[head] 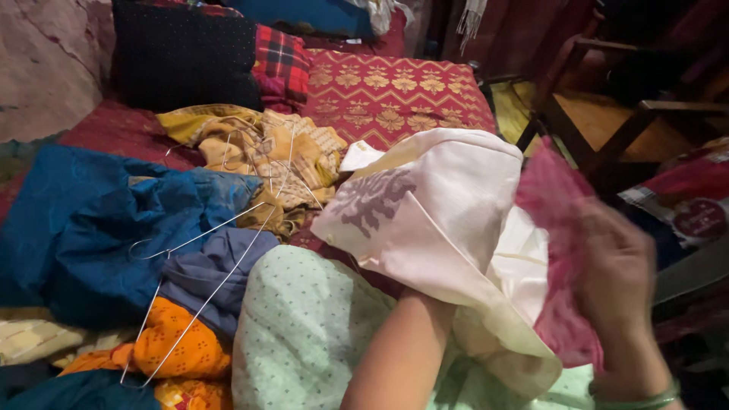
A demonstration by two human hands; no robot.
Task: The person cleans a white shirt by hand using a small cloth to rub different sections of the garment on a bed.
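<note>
Blurred at the near right, the right hand (pixel 619 277) grips a pink, thin, crinkled cloth (pixel 558 250) that lies against its palm. Beside it the left forearm rises into a cream fabric bag (pixel 448 228) with a grey leafy print; the left hand is hidden inside the bag, so I cannot tell whether it is clenched. Both are held up over the bed's (pixel 395 91) near edge, above a pale green dotted cloth (pixel 304 326). Farther left lie a thin wire hanger (pixel 205 296) on rumpled blue fabric (pixel 99 228) and an orange patterned piece (pixel 178 345). Mustard garments (pixel 266 152) are heaped mid-bed on the red, gold-patterned cover.
</note>
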